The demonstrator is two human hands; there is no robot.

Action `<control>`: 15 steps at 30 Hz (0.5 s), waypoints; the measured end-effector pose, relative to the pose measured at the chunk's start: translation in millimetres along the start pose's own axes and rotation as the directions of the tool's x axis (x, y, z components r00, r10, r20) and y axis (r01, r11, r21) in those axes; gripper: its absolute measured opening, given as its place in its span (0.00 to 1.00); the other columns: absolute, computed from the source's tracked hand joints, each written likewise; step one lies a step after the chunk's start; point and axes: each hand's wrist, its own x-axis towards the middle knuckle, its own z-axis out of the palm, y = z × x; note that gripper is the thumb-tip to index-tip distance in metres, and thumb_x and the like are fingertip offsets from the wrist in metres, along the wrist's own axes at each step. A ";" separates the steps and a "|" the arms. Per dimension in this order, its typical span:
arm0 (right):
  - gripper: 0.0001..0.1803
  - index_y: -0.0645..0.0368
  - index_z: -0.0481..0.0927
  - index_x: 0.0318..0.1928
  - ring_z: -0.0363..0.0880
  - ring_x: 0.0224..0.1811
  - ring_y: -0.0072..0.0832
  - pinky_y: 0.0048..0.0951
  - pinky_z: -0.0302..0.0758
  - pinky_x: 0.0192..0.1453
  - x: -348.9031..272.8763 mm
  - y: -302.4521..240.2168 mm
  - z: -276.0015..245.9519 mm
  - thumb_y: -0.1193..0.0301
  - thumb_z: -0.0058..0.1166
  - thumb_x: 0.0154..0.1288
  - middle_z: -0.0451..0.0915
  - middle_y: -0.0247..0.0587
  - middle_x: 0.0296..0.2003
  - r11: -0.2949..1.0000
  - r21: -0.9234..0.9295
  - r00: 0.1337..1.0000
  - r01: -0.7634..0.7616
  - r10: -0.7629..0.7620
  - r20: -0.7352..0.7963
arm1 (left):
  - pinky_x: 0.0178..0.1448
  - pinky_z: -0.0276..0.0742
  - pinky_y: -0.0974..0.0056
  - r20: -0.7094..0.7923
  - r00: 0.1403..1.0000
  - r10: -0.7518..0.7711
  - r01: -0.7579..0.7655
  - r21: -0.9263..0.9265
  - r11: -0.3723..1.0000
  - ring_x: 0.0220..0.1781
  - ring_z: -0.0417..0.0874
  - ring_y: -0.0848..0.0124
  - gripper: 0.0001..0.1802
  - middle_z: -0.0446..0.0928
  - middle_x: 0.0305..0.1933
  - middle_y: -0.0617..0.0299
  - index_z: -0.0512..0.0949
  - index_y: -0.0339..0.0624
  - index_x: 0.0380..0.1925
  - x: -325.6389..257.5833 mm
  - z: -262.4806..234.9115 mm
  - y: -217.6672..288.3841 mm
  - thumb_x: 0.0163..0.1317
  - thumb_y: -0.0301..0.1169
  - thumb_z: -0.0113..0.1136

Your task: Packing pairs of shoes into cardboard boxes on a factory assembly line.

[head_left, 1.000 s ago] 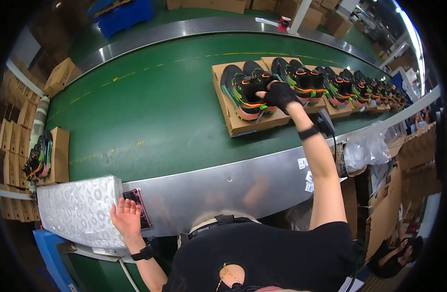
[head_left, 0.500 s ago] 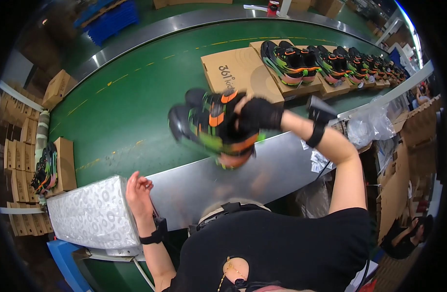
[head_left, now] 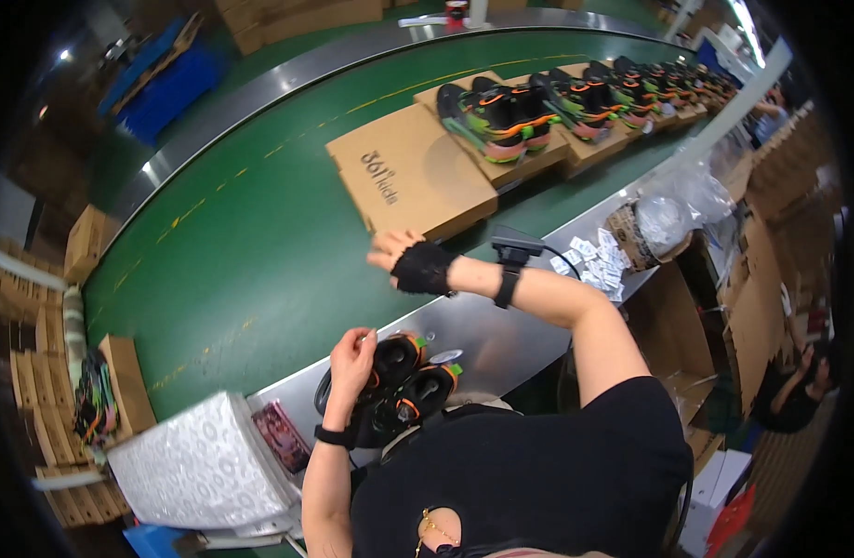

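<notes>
Sitting on the near part of the metal table (head_left: 515, 358): one pair of black shoes (head_left: 425, 391) with orange and green trim, side by side, heels to the right, small white tag (head_left: 445, 355) beside them. Left hand (head_left: 352, 365) is over the toe side of the pair, fingers bent; can't tell if they grip a shoe or only touch it. Left of the pair: flat reddish pack (head_left: 280, 435), then a plastic-wrapped white stack (head_left: 199, 465) with grey ring print

Next out: right hand (head_left: 413, 263), black fingerless glove (head_left: 427, 270), over the belt's near side, fingers released and loosely spread, right by the shoebox edge; contact can't be told. To its right, small white packets (head_left: 599, 265) lie scattered on the table next to a carton (head_left: 627, 232) with clear plastic (head_left: 664, 223) in it

Past that hand: brown shoebox (head_left: 427, 167), closed, flat on the green belt (head_left: 250, 232). Behind it, a row of boxes (head_left: 541, 167) runs far right, matching shoes (head_left: 496, 121) on top. Far side: metal rail (head_left: 315, 65), red can (head_left: 456, 11), blue stack (head_left: 171, 93) beyond
</notes>
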 end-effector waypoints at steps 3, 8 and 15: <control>0.26 0.54 0.60 0.57 0.58 0.59 0.51 0.68 0.51 0.52 3.6 46.5 43.4 0.69 0.40 0.55 0.57 0.56 0.58 0.927 -0.285 0.964 -0.245 0.201 -0.174 | 0.23 0.63 0.73 0.087 0.995 -0.046 0.050 -0.055 0.997 0.18 0.65 0.80 0.15 0.69 0.16 0.67 0.75 0.34 0.33 3.9 -4.4 -5.6 0.55 0.37 0.56; 0.27 0.58 0.65 0.52 0.59 0.59 0.46 0.66 0.53 0.50 1.2 14.4 56.4 0.70 0.47 0.47 0.63 0.53 0.54 0.984 -0.133 0.825 -0.118 0.023 -0.565 | 0.43 0.67 0.67 -0.086 0.995 0.051 -0.042 0.103 0.994 0.41 0.71 0.67 0.24 0.70 0.41 0.50 0.65 0.33 0.50 19.7 -6.8 15.1 0.56 0.36 0.54; 0.43 0.58 0.57 0.58 0.59 0.59 0.42 0.42 0.60 0.56 -38.7 -50.0 -30.5 0.77 0.51 0.32 0.62 0.51 0.54 0.697 0.717 0.694 0.025 0.504 -0.514 | 0.62 0.49 0.48 -0.003 0.844 0.537 -0.416 0.630 0.656 0.63 0.55 0.51 0.32 0.54 0.61 0.43 0.56 0.34 0.57 32.2 -26.6 69.7 0.56 0.38 0.52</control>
